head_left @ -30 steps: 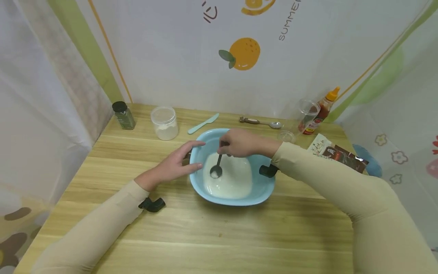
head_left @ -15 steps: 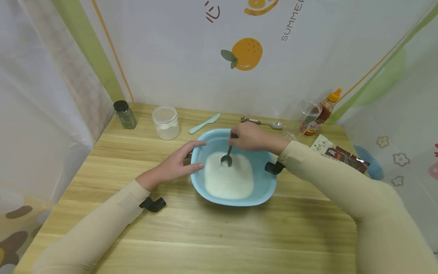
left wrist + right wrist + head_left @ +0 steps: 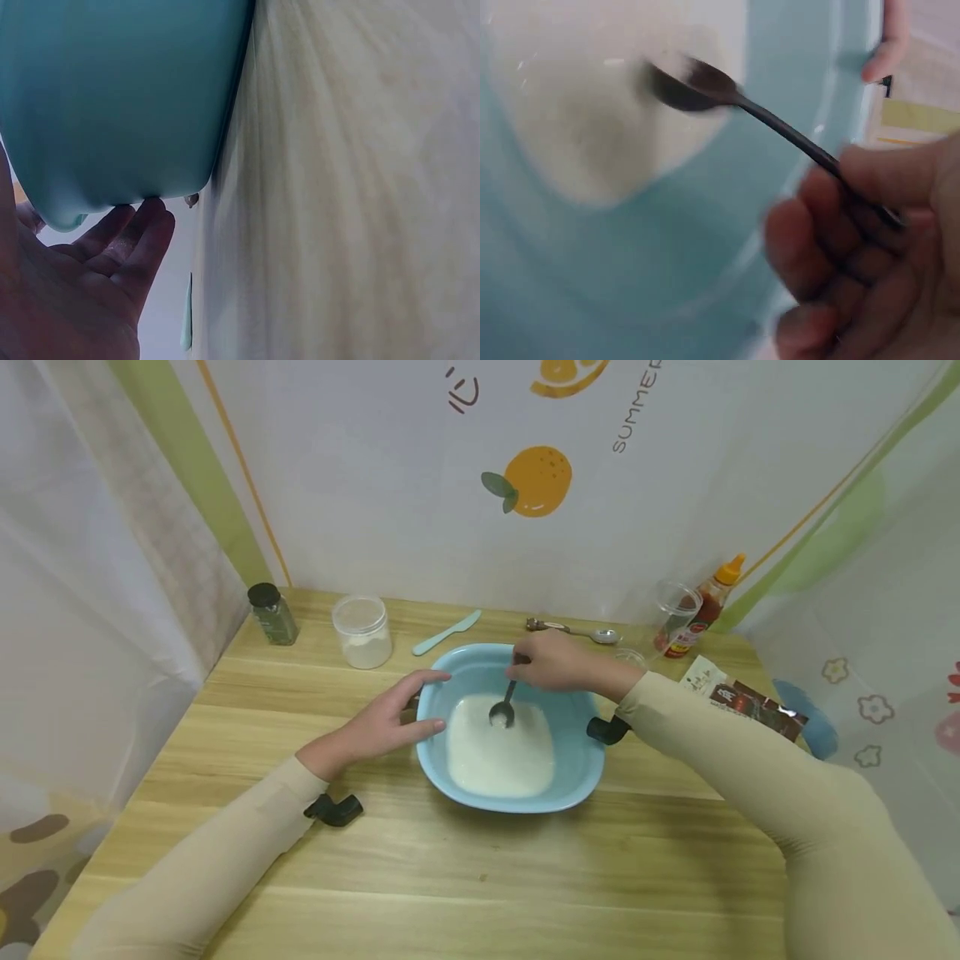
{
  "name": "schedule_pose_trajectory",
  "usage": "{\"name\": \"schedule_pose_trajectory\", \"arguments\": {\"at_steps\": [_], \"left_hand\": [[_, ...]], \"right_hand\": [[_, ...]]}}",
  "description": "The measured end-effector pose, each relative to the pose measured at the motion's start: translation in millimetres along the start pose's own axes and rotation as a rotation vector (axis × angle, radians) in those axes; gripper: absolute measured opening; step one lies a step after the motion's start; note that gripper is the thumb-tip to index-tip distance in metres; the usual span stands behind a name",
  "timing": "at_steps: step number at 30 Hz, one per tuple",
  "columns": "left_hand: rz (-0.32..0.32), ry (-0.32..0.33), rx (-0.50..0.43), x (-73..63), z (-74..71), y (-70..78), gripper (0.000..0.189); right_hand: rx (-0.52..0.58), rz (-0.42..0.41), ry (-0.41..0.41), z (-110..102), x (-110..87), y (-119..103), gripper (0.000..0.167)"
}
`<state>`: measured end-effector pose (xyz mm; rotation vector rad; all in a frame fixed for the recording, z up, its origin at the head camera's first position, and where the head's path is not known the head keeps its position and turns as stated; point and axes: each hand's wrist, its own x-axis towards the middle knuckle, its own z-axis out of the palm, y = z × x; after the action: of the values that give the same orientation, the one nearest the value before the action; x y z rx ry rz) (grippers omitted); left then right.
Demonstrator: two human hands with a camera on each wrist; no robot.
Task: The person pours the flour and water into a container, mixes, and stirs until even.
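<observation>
The spoon's head is pretty blurry in the right wrist view, and the right hand hides some handle from the head cam. Left wrist view chops off the bowl. Bottle at the worktop's far right corner: partly behind a cup, small print unreadable.

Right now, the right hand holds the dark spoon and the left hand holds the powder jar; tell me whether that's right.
No: the head view shows the left hand holding the blue basin at its rim, not the powder jar, which stands apart. The right hand does hold the dark spoon.
</observation>
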<state>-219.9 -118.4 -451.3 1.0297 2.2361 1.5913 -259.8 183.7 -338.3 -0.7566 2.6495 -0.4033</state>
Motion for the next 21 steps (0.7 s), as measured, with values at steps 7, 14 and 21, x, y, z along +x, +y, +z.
{"name": "schedule_pose_trajectory", "arguments": {"at_steps": [7, 14, 21], "left_hand": [[0.004, 0.000, -0.008, 1.0, 2.6, 0.1, 0.070], [0.023, -0.001, -0.005, 2.2, 3.4, -0.2, 0.070], [0.001, 0.002, -0.005, 0.9, 1.6, 1.1, 0.069]], "right_hand": [[0.064, -0.068, -0.054, 3, 1.1, 0, 0.024], [-0.098, -0.024, 0.048, -4, -13.0, 12, 0.020], [0.017, -0.115, -0.002, 4, -17.1, 10, 0.020]]}}
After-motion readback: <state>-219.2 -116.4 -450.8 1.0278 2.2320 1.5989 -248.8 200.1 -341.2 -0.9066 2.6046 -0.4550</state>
